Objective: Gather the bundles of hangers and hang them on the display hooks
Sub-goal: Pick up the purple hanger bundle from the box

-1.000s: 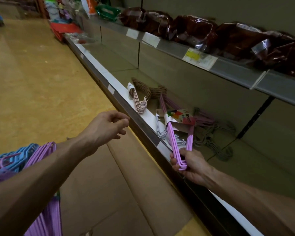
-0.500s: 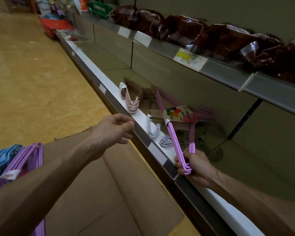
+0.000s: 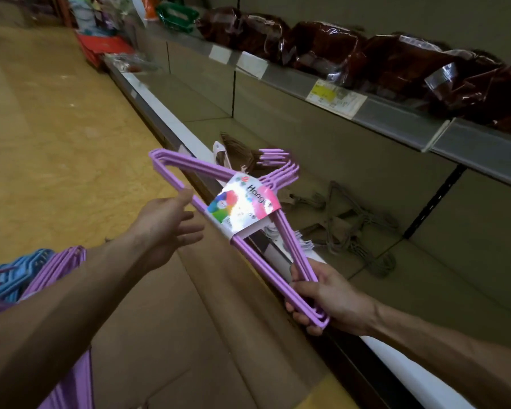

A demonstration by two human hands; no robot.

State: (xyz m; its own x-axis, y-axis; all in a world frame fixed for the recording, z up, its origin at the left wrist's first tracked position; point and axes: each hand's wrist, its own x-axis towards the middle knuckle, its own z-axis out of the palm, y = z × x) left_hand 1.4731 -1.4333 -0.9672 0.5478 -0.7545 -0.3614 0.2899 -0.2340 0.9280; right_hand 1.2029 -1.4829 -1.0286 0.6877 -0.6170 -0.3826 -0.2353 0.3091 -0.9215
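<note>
My right hand (image 3: 325, 296) grips one corner of a purple bundle (image 3: 242, 231) of hangers, fingers curled round the stacked bars, bundle held up over the shelf edge (image 3: 171, 113) and tilted toward me. My left hand (image 3: 165, 222) is loose and spread, thumb tip just at the long bar, holding nothing. The left forearm carries more bundles (image 3: 36, 273), purple and blue, slung near the elbow. A paper band (image 3: 242, 205) wraps the middle of the held bundle. It looks light, stiff plastic, smooth bars that could slide against each other, so the band is what keeps them together; I wouldn't pull on the paper. Best hold is a corner or the hooks (image 3: 281, 169). More bundles lie on the low shelf, brown (image 3: 236, 149) and grey (image 3: 351, 225). No display hooks in view, so hanging is not yet done.
</note>
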